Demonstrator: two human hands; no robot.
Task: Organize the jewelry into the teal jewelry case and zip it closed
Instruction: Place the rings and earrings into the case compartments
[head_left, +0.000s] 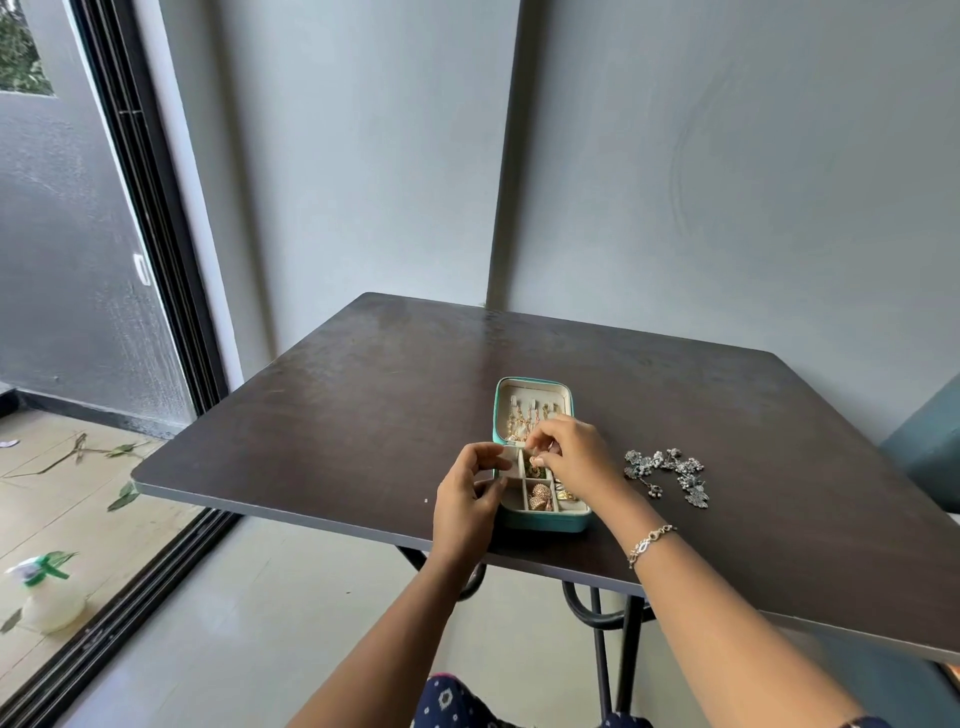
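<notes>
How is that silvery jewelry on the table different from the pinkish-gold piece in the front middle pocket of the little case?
Colour: the silver jewelry is dark silvery-grey; the rose-gold piece is pinkish gold.
Place: the silver jewelry lies on the table, right of the teal case; the rose-gold piece sits inside a compartment.
Spread: the silver jewelry sprawls out; the rose-gold piece is tucked compactly.
Both look ornate.

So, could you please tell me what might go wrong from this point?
The teal case sits near the table edge; a nudge from the left hand might slide it off. The right hand could drop the small piece in its grip into the wrong compartment. The silver necklace lies outside; its bulk may jam the zip.
</notes>
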